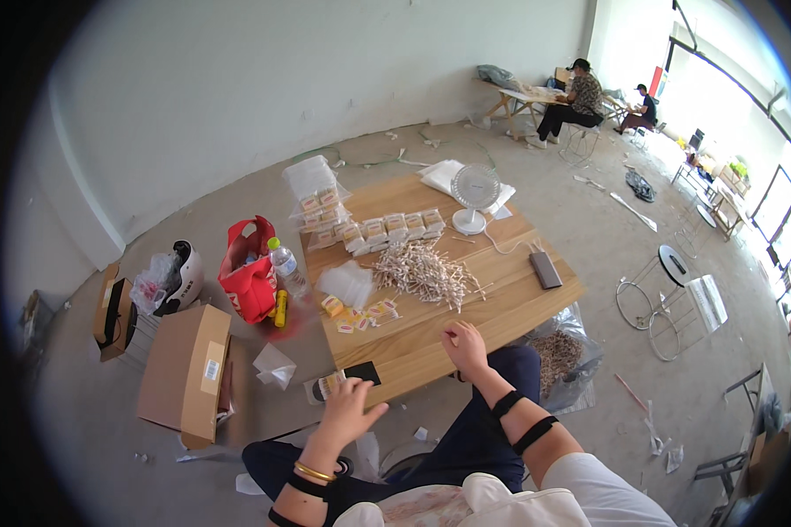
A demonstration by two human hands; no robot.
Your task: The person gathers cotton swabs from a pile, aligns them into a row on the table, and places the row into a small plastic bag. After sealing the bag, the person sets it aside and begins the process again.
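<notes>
My left hand (347, 415) hovers by the near left corner of the wooden table (510, 299), its fingers spread and thumb apart, open. Close to it are a flat black item (363, 373) and a small dark packet with a pale label (328, 386). My right hand (466, 348) is over the table's near edge with its fingers curled in; whatever they hold, if anything, is hidden. Beyond it lies a loose heap of cotton swabs (426, 272). Small yellow and white labels (360, 318), clear plastic bags (346, 283) and a row of filled swab packs (394, 230) lie around the heap.
A white fan (476, 189) and a grey power bank (545, 270) occupy the table's right side. Left of it are a water bottle (288, 268), a red bag (248, 272) and a cardboard box (185, 369). A plastic sack (567, 360) of swabs stands right. Two people work far off.
</notes>
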